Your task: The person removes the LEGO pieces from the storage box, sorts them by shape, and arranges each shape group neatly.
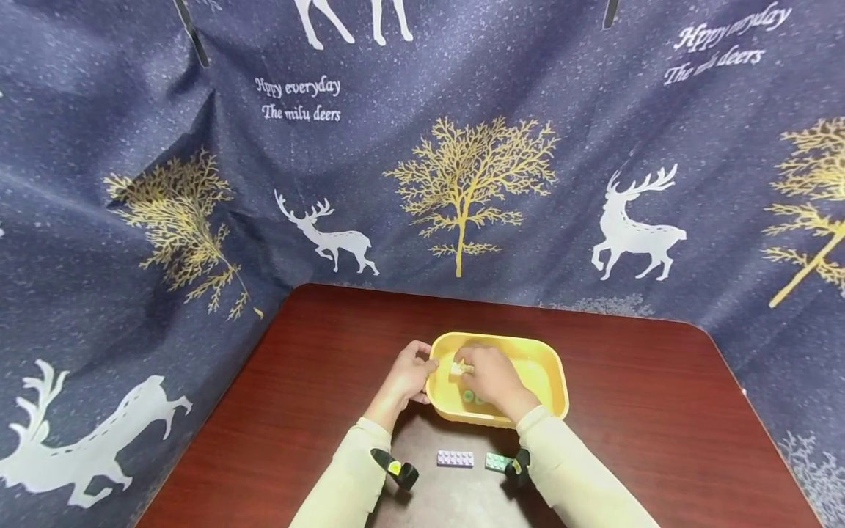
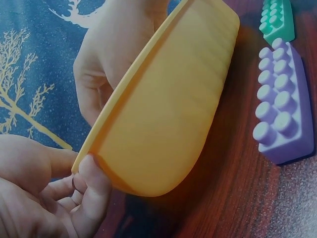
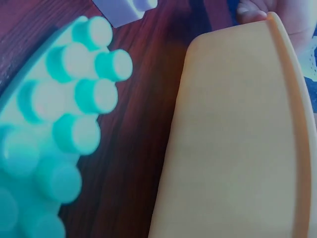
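A yellow plastic basin (image 1: 544,370) stands on the table, and my left hand (image 1: 411,374) holds its left end. In the left wrist view the thumb and fingers of that hand (image 2: 49,193) pinch the basin's rim. My right hand (image 1: 491,375) reaches down inside, its fingertips pinching a small pale yellow piece (image 1: 457,369) near the left end. Small round green pieces (image 1: 469,396) lie on the basin floor beside it. The right wrist view has the basin's outer wall (image 3: 233,139) in front of the right hand, hiding its fingers.
In front of the basin lie a purple studded building block (image 1: 455,458) and a green one (image 1: 496,462), the green partly under the right wrist's camera. A dark blue cloth (image 1: 422,220) printed with deer and trees hangs behind the reddish-brown table (image 1: 634,396).
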Available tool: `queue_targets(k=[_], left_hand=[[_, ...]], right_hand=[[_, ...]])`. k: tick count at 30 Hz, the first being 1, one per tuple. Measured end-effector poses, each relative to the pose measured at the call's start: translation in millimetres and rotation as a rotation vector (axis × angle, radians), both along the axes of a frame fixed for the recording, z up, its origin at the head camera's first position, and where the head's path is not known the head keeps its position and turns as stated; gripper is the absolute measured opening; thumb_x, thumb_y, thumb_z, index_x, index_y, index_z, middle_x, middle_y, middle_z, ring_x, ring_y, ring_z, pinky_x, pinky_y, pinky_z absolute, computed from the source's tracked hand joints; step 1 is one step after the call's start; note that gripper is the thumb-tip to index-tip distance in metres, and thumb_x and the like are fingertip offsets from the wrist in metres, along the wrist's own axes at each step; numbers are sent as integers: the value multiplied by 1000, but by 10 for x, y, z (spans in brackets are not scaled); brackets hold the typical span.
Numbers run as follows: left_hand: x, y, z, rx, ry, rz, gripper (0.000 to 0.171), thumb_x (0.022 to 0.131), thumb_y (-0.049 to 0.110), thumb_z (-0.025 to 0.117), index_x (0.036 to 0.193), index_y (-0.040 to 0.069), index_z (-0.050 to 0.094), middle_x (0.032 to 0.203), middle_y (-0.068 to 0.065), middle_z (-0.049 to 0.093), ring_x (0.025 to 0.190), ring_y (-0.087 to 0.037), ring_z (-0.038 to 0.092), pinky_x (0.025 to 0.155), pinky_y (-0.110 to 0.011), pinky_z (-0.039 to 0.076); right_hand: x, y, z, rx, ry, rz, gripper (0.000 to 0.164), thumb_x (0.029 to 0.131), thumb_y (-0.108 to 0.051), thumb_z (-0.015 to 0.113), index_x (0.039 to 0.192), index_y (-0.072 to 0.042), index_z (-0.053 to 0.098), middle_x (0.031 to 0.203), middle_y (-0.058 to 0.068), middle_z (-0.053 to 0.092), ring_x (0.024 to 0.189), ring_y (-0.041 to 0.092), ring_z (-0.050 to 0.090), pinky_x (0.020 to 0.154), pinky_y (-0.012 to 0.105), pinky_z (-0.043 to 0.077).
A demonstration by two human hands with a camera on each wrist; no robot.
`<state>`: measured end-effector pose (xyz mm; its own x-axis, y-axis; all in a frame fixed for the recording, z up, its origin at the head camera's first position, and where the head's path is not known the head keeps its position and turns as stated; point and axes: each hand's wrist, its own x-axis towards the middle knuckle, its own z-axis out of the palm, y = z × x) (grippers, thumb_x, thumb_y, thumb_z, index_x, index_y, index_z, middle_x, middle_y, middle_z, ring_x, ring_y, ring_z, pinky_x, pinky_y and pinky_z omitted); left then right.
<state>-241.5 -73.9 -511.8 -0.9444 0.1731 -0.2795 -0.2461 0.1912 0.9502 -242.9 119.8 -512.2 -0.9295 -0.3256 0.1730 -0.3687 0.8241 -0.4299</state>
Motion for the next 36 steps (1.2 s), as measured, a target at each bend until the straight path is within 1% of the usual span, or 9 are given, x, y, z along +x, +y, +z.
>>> queue_targets(k=[4, 12, 21, 26, 30, 36], left_hand=[[-2, -3, -4, -1, 3, 2, 33, 103, 12, 58, 134, 4, 49, 103, -25, 64, 60, -22, 63, 42, -25, 54], [0, 12, -21, 5, 6, 4, 33, 103, 14, 58, 133, 4, 49, 101, -24, 64, 62, -22, 63, 42, -25, 54], [11, 4, -7, -1, 14, 7, 34, 103, 12, 58, 134, 2, 49, 101, -25, 63, 59, -20, 62, 41, -25, 54], [6, 8, 0, -12, 20, 10, 34, 103, 12, 58, 134, 2, 49, 99, -22, 63, 59, -20, 61, 41, -25, 54], [4, 12, 1, -6, 21, 11, 34, 103, 12, 58, 134, 1, 49, 101, -25, 64, 60, -22, 62, 41, -25, 54], [-2, 9, 10, -2, 21, 10, 36, 102, 11, 59, 134, 0, 48, 103, -27, 64, 58, -23, 62, 41, -26, 55]], right_hand=[[32, 45, 31, -26, 1, -18, 25, 81, -10, 82, 104, -18, 76, 101, 0, 74, 94, 21, 69, 84, 40, 59], [138, 172, 56, -73, 7, -40, 24, 80, -12, 81, 102, -19, 77, 99, -1, 74, 92, 20, 70, 81, 39, 59], [263, 271, 14, -81, 30, -16, 24, 79, -15, 84, 101, -21, 77, 95, -4, 71, 89, 18, 69, 77, 37, 58], [303, 292, 3, -68, 79, 14, 24, 78, -14, 83, 100, -20, 77, 94, -3, 72, 87, 17, 70, 76, 36, 58], [343, 319, 41, -83, 98, 19, 23, 78, -16, 85, 100, -19, 78, 93, -4, 72, 86, 17, 70, 76, 37, 58], [414, 386, 171, -132, 93, 8, 26, 80, -19, 87, 104, -19, 78, 97, -5, 73, 89, 18, 71, 80, 38, 60]])
